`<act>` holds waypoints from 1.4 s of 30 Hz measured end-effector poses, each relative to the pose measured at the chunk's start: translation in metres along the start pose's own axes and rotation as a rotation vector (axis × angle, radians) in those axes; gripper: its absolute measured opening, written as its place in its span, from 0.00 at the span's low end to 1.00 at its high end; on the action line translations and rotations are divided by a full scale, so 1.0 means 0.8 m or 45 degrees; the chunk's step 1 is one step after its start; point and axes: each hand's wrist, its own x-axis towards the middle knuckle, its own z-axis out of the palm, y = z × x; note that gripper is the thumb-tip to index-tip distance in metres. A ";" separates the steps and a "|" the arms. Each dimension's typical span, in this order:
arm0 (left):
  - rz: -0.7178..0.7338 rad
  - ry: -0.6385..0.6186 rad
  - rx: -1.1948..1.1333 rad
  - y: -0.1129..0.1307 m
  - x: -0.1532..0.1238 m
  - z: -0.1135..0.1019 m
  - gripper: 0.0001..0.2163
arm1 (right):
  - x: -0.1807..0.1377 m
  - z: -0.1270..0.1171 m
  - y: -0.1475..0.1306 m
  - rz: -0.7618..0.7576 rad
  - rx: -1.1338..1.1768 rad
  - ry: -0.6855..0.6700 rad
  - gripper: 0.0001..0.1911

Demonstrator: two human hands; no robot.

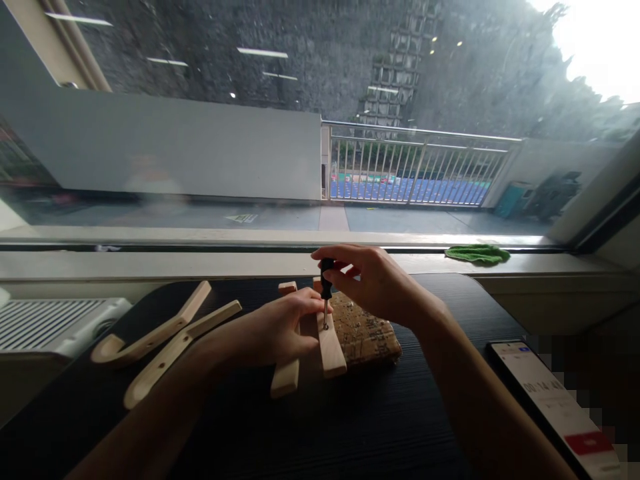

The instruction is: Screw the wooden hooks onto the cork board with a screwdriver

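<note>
My right hand (373, 280) is closed round the black handle of a small screwdriver (326, 287), which stands upright with its tip on a pale wooden slat (331, 350). My left hand (277, 330) grips that slat and a second wooden slat (286, 377) beside it, holding them down on the dark table (350, 427). Both slats lie against a cork-patterned pad (367, 337) at their right.
Two curved wooden pieces (160, 340) with holes lie at the left of the table. A phone (555, 400) with a lit screen lies at the right edge. A green cloth (477, 253) rests on the window sill; a radiator (55, 323) is at the left.
</note>
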 end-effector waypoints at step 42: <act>-0.048 0.030 -0.078 -0.007 0.003 0.000 0.10 | -0.001 0.003 -0.008 -0.033 -0.108 0.026 0.13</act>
